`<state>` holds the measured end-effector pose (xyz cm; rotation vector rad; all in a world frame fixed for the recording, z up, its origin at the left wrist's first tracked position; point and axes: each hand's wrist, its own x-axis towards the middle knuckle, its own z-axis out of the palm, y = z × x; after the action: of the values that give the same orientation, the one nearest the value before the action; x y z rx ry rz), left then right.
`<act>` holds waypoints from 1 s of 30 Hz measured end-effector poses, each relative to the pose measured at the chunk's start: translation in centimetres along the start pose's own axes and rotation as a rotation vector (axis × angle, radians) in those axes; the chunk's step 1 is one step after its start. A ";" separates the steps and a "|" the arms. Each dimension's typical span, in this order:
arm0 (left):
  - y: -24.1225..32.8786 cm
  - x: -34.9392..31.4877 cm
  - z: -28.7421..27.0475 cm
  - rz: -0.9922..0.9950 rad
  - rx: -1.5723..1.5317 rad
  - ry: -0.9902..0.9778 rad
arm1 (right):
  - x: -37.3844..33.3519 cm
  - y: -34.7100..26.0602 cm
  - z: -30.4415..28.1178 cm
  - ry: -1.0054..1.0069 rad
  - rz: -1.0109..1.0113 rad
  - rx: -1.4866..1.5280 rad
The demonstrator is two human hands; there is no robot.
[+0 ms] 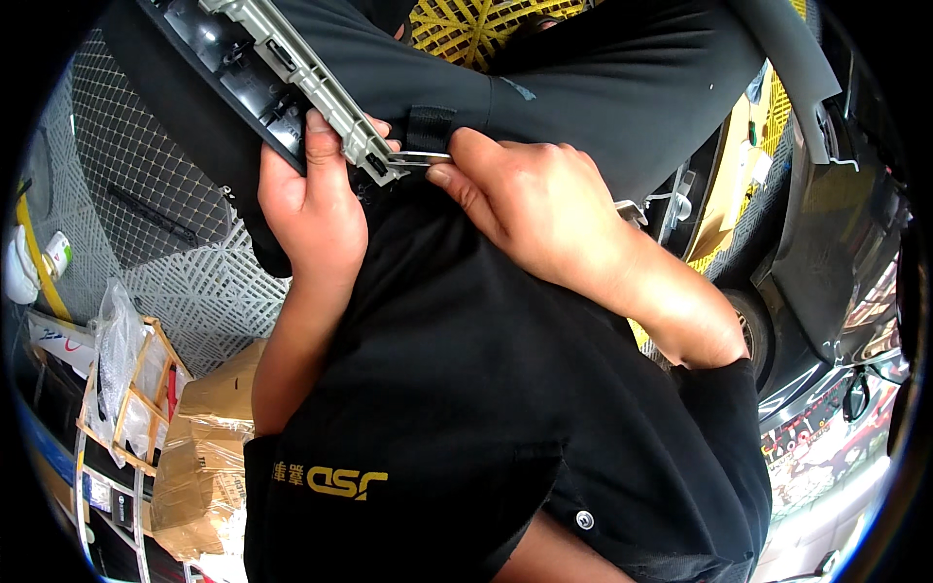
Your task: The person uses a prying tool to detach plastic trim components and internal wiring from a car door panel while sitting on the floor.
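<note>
My left hand (316,209) is closed around the lower end of a long plastic car trim panel (326,97), thumb on top. The panel has a grey ribbed strip along one edge and a glossy black hollow back; it slants up to the top left, out of view. My right hand (544,194) pinches a thin silver metal tool (424,157) with two narrow prongs, its kind unclear. The tool's tip meets the grey strip's near end, beside my left fingers. Both hands are above my lap, against my black clothing.
A dark car (836,223) stands close on my right, with a grey trim piece (802,73) at upper right. Lower left are a taped cardboard box (199,418) and a wooden frame (146,389) with plastic wrap. Grey grid tiles (209,301) cover the floor.
</note>
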<state>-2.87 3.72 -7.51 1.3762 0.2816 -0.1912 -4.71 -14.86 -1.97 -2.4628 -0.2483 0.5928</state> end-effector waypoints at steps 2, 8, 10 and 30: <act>-0.1 0.0 0.0 0.012 -0.006 0.007 | 0.1 0.0 0.1 -0.009 -0.003 -0.011; -0.5 0.1 0.4 -0.022 0.008 0.084 | 0.3 -0.1 0.5 0.000 0.007 -0.036; -0.5 0.0 0.6 -0.042 0.030 0.137 | 0.3 -0.2 0.7 -0.002 -0.001 -0.045; -0.7 0.3 0.4 -0.025 -0.023 -0.033 | 0.6 0.0 -0.1 0.015 0.002 -0.001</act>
<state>-2.78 3.23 -8.19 1.3465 0.2723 -0.2305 -4.08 -14.74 -2.10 -2.4678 -0.2397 0.5749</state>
